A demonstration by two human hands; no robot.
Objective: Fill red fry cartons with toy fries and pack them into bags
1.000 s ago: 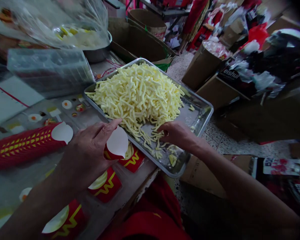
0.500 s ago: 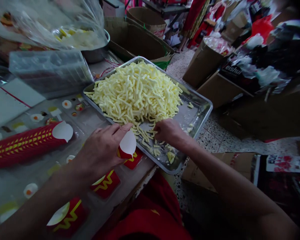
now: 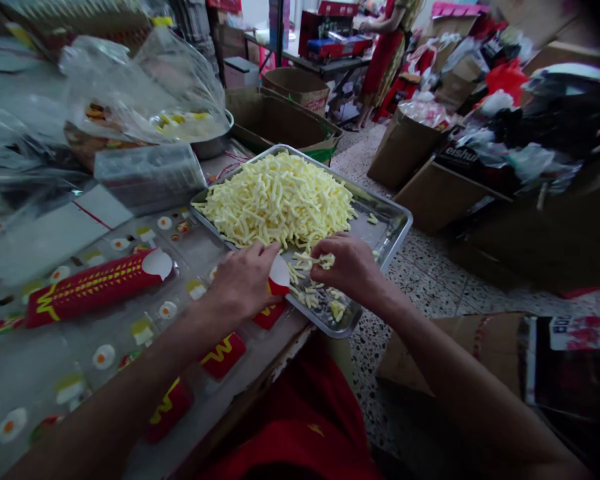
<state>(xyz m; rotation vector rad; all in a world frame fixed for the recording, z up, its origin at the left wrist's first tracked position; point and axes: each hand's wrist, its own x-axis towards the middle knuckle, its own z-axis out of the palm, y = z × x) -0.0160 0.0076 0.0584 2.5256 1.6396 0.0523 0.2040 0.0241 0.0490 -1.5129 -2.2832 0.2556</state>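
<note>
The left grip (image 3: 245, 279) pinches a red-and-white carton (image 3: 279, 275), with a stack of red cartons (image 3: 95, 288) left of it on the table (image 3: 45, 367). Beside it, the right grip (image 3: 345, 263) pinches pale strips (image 3: 306, 259) over the metal tray (image 3: 384, 230), whose heaped pile (image 3: 285, 200) lies just beyond.
</note>
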